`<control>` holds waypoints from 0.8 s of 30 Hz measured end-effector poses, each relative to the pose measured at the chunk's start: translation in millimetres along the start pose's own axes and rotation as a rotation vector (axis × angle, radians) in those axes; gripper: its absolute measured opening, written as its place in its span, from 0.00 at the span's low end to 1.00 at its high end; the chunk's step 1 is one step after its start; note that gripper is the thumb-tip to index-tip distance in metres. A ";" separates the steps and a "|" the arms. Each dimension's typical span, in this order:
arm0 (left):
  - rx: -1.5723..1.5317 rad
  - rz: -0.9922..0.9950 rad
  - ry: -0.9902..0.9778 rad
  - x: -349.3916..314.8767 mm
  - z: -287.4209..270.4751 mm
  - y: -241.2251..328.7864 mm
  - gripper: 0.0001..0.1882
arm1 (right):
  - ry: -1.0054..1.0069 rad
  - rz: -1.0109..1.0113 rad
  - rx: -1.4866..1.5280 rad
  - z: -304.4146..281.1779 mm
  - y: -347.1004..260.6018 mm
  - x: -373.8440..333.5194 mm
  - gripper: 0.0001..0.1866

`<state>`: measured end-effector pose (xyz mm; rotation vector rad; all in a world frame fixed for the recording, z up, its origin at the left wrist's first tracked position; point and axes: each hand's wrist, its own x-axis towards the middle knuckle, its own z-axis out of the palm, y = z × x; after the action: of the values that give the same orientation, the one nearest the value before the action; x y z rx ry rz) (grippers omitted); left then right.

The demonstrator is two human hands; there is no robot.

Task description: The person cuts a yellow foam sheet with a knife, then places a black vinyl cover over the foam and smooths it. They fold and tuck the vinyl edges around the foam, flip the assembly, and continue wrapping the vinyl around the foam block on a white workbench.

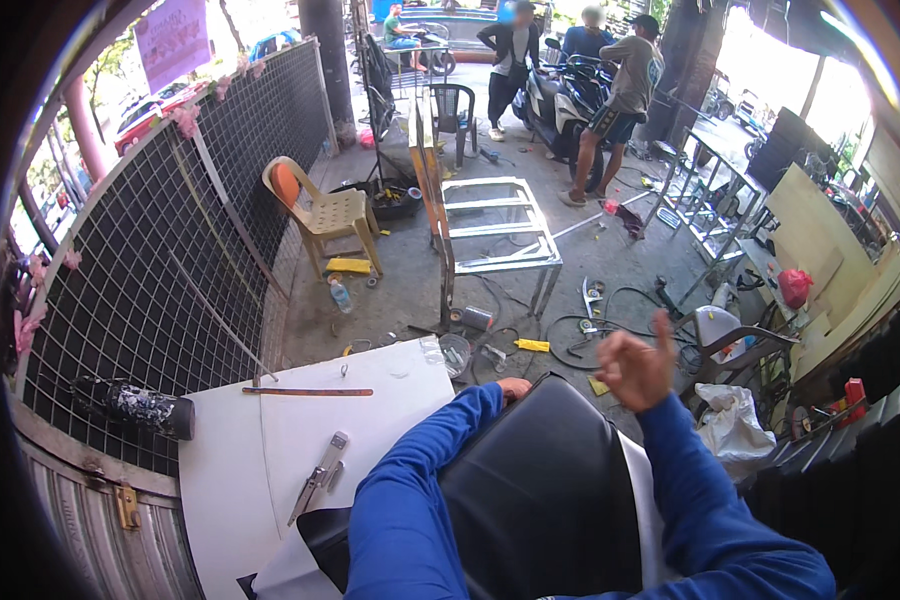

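Observation:
A smooth black vinyl sheet [540,480] with a pale underside is draped in front of me, over the lower middle of the view. My left hand [515,389] grips its far edge, the fingers partly hidden behind the fold. Raised above the sheet's right side, my right hand [638,366] is slightly blurred. One finger points up and the others are bent but apart; nothing shows in them. Left of the sheet, a folding metal tool [318,478] and a thin reddish-brown strip [308,392] lie on a white board [230,480].
A black roll [135,408] rests by the mesh fence. Ahead stand a beige plastic chair [332,215] and a metal frame [500,230]. Cables [620,310] and yellow pieces [532,345] litter the floor. A white sack [733,425] sits right. Several people are around a motorcycle [570,105].

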<state>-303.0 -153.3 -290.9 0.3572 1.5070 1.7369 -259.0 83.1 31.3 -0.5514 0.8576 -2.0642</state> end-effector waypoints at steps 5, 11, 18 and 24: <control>0.191 -0.015 0.038 -6.3 10.3 12.8 0.19 | 0.654 0.044 -0.474 -28.1 -30.7 -129.3 0.36; 0.109 -0.304 0.405 -67.3 15.5 107.9 0.37 | 1.113 0.253 -1.209 -61.6 -5.8 -350.7 0.24; 0.170 -0.800 0.335 -181.0 89.7 184.1 0.66 | 0.992 0.274 0.151 -66.8 72.3 -391.0 0.41; 0.125 -0.390 0.879 -218.6 184.4 188.0 0.43 | 0.810 0.119 0.286 -26.7 51.5 -355.6 0.47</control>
<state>-109.7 -174.9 -9.3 -0.6993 2.1061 1.5375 -45.8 360.9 -53.4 0.5245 0.9688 -2.2472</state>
